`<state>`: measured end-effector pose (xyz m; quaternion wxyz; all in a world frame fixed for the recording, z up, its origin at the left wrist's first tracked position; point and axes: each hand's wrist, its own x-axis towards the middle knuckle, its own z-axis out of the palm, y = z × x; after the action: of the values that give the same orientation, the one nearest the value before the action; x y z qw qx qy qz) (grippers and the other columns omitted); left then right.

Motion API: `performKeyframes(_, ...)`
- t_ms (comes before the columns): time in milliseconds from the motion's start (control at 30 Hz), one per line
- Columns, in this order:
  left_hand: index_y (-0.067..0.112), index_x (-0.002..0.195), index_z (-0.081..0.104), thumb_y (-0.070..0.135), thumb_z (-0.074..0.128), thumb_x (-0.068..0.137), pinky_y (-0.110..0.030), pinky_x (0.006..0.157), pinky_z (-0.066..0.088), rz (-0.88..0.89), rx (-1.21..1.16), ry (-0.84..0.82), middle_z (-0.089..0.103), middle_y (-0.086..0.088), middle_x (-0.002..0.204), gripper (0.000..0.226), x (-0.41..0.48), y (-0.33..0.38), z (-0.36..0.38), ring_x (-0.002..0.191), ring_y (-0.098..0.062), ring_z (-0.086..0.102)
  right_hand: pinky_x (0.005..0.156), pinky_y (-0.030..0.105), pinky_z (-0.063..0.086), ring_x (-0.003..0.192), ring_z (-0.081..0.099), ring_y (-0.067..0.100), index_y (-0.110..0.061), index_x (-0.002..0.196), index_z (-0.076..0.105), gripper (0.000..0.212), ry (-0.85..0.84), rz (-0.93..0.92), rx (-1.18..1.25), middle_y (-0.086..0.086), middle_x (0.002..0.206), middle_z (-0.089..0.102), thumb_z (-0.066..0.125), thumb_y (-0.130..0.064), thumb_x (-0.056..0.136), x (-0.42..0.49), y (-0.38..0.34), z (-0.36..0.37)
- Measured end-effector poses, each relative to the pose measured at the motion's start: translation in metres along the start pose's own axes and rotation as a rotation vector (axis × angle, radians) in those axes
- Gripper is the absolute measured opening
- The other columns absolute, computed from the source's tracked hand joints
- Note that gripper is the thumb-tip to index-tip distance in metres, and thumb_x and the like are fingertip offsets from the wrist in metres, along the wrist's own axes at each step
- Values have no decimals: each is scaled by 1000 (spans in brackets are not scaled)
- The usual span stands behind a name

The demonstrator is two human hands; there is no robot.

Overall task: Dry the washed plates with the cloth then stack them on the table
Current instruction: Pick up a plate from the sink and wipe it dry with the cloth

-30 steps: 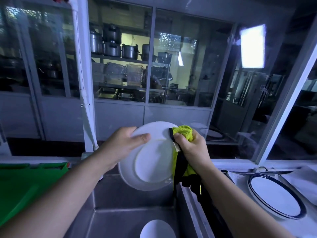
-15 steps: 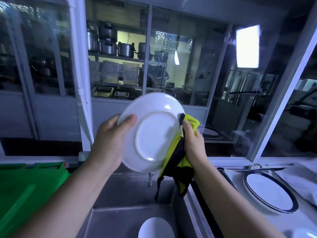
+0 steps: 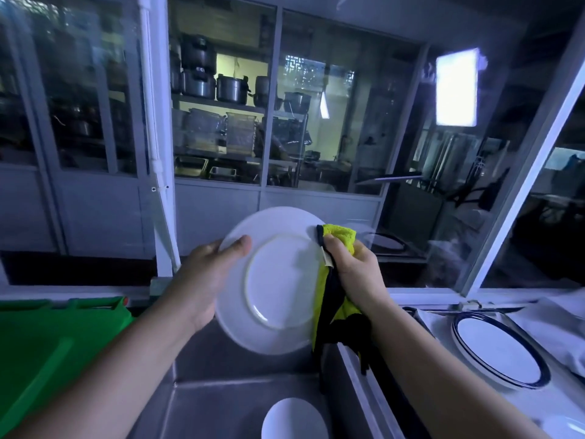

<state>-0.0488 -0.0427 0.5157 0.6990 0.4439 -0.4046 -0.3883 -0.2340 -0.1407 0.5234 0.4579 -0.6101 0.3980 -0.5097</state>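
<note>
No text, brand, number or sign can be read in this view. The only label is a small beige tag (image 3: 329, 259) sewn on the edge of the yellow and black microfibre cloth (image 3: 341, 236). It is too small and too blurred to show any letters.

Plate (image 3: 278, 280) and cloth (image 3: 340, 236) lower now
</note>
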Motion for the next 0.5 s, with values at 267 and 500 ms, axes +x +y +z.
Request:
performKeyframes(267, 30, 77, 78, 41, 68, 76, -34, 72, 54, 18, -64, 149, 77, 0, 82, 15, -3, -19, -14, 76, -15, 73, 109, 29, 27, 136, 35, 24, -4, 139, 37, 59, -34, -707, -776, 14, 142, 45, 53, -31, 90, -24, 22, 44)
performKeyframes(500, 22, 79, 79, 28, 65, 90, -32, 61, 58, -39, -171, 250, 76, -7, 85, 18, 7, -32, -36, 74, -23, 74, 115, 38, 28, 142, 25, 34, 1, 135, 50, 57, -323, -1013, -901, 12, 150, 35, 54, -26, 85, -56, 45, 79)
